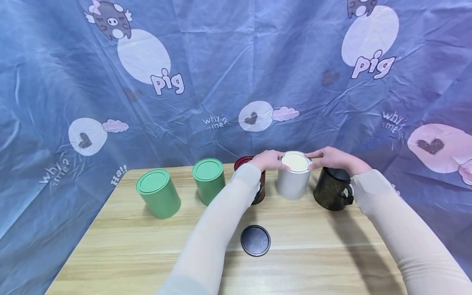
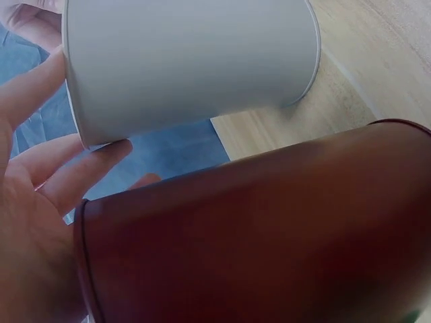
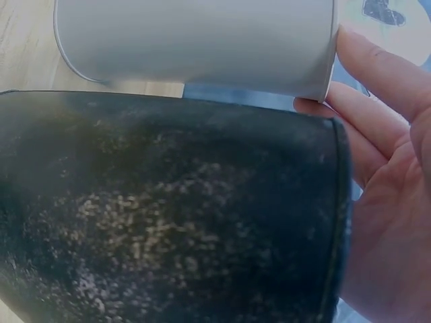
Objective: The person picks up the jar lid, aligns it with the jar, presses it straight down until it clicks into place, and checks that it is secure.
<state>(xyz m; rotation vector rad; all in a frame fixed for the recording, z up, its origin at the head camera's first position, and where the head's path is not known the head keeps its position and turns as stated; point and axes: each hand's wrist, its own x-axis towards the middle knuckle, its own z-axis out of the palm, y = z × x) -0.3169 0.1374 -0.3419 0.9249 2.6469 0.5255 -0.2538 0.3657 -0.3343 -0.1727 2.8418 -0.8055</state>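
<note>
In the head view a white can point(image 1: 293, 184) with a pale cream top point(image 1: 295, 162) stands upright near the table's back edge. My left hand point(image 1: 271, 159) holds its upper rim from the left, and my right hand point(image 1: 332, 159) holds the rim from the right. The left wrist view shows thumb and fingers at the rim of the can point(image 2: 188, 60), with a dark red can point(image 2: 256, 229) just below that hand. In the right wrist view, thumb and fingertips meet the same rim, beside a black, gold-speckled can point(image 3: 168, 208).
Two green lidded cans point(image 1: 167, 200) point(image 1: 210, 188) stand to the left. A round black lid point(image 1: 255, 240) lies flat on the wooden table point(image 1: 147, 254) in front. The black can has a dark handle point(image 1: 347, 195). A blue printed cloth point(image 1: 221, 82) hangs behind.
</note>
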